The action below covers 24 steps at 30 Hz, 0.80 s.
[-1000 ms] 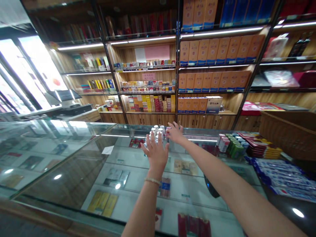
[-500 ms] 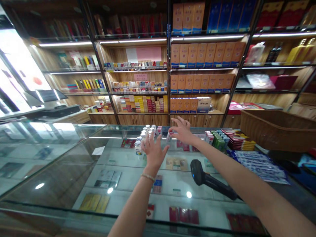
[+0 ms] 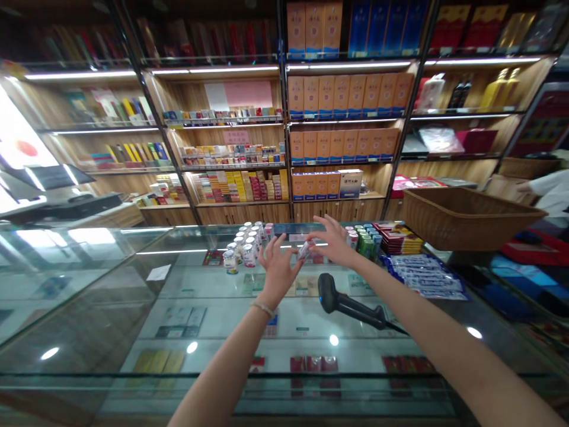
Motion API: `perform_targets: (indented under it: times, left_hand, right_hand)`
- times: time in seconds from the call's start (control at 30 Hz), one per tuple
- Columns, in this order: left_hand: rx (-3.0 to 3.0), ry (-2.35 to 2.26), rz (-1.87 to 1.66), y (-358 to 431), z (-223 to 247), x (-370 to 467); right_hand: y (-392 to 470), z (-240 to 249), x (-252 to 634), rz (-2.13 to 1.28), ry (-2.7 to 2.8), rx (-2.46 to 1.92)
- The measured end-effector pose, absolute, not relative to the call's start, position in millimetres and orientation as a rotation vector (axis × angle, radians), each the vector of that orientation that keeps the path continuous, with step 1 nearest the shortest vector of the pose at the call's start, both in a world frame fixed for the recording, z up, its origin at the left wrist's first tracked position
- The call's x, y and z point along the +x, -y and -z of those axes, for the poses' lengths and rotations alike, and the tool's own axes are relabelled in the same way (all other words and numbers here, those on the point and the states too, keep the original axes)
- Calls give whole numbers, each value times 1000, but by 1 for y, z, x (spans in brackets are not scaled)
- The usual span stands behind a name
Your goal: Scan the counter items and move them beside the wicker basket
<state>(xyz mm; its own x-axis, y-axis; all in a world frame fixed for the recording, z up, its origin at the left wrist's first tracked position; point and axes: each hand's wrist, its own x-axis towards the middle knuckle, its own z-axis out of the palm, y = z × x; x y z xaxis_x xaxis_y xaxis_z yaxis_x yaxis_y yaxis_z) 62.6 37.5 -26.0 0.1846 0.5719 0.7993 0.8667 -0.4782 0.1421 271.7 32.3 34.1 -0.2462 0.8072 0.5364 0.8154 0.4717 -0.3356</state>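
A small pink-and-white bottle (image 3: 304,249) is tilted above the glass counter. My right hand (image 3: 331,242) pinches its upper end between thumb and fingers, the other fingers raised. My left hand (image 3: 279,268) has its thumb and a finger at the bottle's lower end, while its remaining fingers are spread upward. Just left of my left hand stand several small white-capped bottles (image 3: 249,254) in rows, with pink ones (image 3: 269,230) at their back right. A black barcode scanner (image 3: 351,305) lies on the glass below my right hand.
On the glass counter (image 3: 213,296), right of my hands, are green cans (image 3: 365,245), red-and-yellow packs (image 3: 402,238) and blue-white sachets (image 3: 424,276). A brown woven basket (image 3: 471,216) stands beyond. Boxed shelves line the back. Another person's white sleeve (image 3: 551,190) shows far right.
The view has swung right. My left hand has moved from beside the rows of bottles to the small bottle in my right hand, and its fingers have drawn in there.
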Motion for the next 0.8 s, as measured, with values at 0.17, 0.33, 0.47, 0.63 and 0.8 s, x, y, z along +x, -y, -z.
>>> perform_targets:
  times: [0.17,0.33,0.47,0.63,0.8]
  left_hand:
    - [-2157,1276,1158,-36,14,69]
    - [-2218,1179,1087,-32,-2,83]
    - [-2261,1091,1073,-31,-10,99]
    - [-2286,1034,1096,-32,-2,111]
    - [-2272,1057,1084,-34,11,111]
  right_hand:
    - [-18,-25,292,282,2009,-1370]
    - [-1,-15,311,792,1960,-1321]
    - [4,-4,324,968,1864,-1335]
    - [7,8,335,907,1824,-1413]
    - [13,7,331,676,1913,-1529]
